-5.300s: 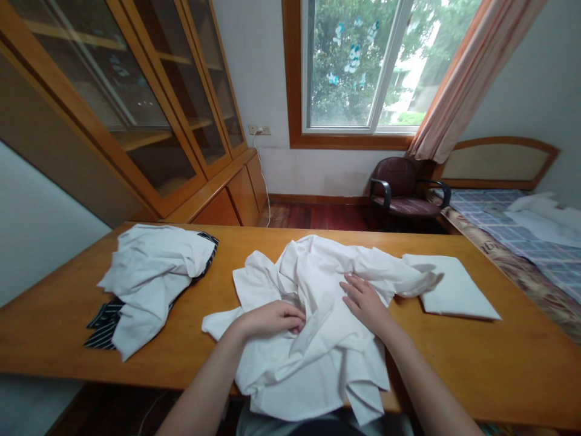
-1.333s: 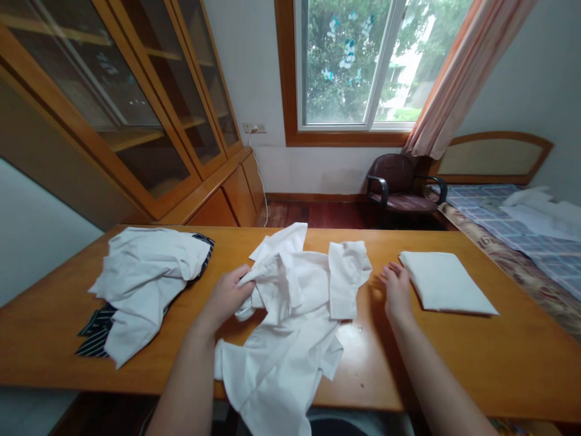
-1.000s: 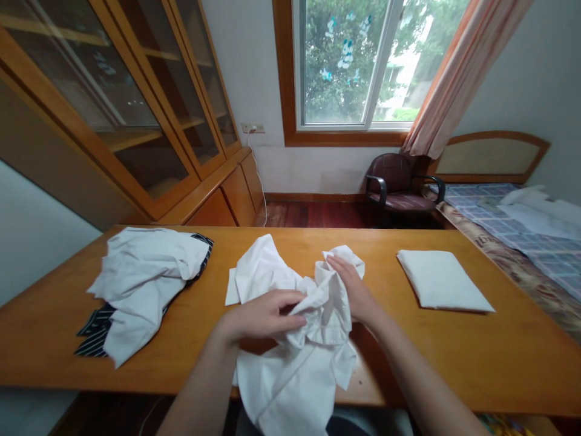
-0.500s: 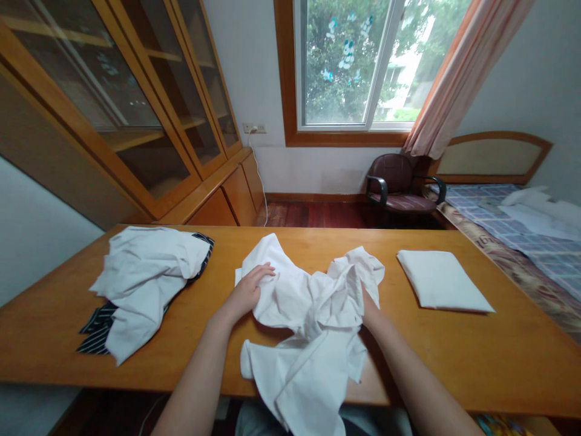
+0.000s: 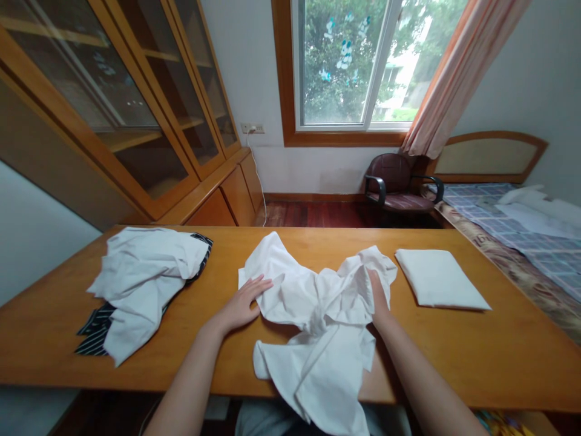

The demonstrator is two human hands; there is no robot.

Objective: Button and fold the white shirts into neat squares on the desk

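A crumpled white garment [image 5: 336, 357] lies across the table in front of me, its lower part hanging over the near edge. My left hand [image 5: 247, 298] rests on its left side, palm down with the fingers stretched out. On the other side, my right hand [image 5: 379, 297] reaches into the bunched fabric. Folds of cloth cover its fingers, so whether they grip is hidden. The garment is gathered in creases between both hands.
On the wooden table [image 5: 454, 357], a white cloth [image 5: 145, 260] with black striped fabric [image 5: 95, 339] lies left, and a flat folded white cloth [image 5: 440, 278] lies right. Beyond stand a glass-door cabinet [image 5: 181, 121], an armchair [image 5: 399, 181] and a bed [image 5: 512, 206].
My right hand has moved a little to the right, and the garment has shifted and spread that way with it. My left hand has slid slightly down and left on the fabric.
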